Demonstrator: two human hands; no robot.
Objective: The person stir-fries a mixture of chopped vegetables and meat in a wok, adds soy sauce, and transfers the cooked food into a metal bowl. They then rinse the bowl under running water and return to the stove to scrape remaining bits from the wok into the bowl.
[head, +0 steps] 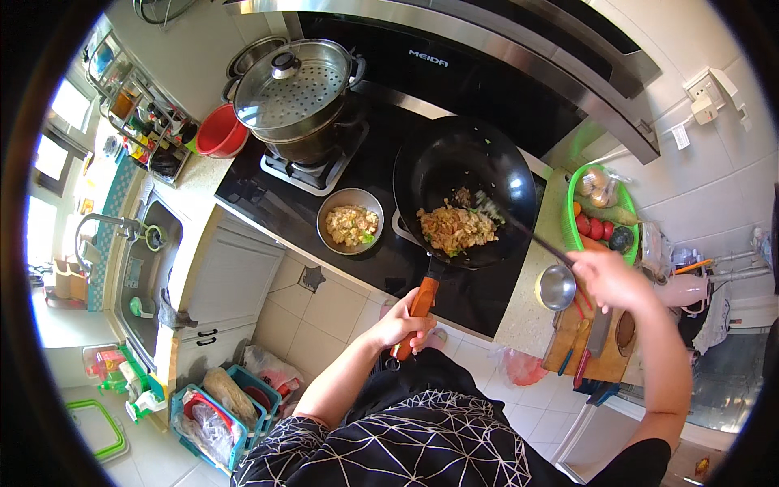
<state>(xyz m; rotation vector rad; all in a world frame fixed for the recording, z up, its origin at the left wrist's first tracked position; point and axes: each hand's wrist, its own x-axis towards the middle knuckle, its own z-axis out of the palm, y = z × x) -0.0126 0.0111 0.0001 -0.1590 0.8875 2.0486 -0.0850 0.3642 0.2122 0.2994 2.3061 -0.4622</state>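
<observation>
My left hand (406, 327) is closed around the orange-brown handle (423, 299) of a black wok (450, 152) on the stove. In my right hand (608, 279) is the dark shaft of a cooking utensil (541, 240); its blurred head lies in the wok, against the cooked food. The mixed, chopped food (457, 229), yellowish with green bits, is gathered on the side of the wok towards me. Left of the wok, a steel bowl (321, 222) holds similar food. Below my right hand lie a cleaver (599, 335) and a wooden cutting board (557, 346).
A lidded steel steamer pot (292, 91) stands on the left burner, beside a red plastic basin (221, 133). A green basket (571, 213) of vegetables and a small metal bowl (557, 287) are on the right counter. The range hood (462, 36) spans the top; a sink (143, 268) is at left.
</observation>
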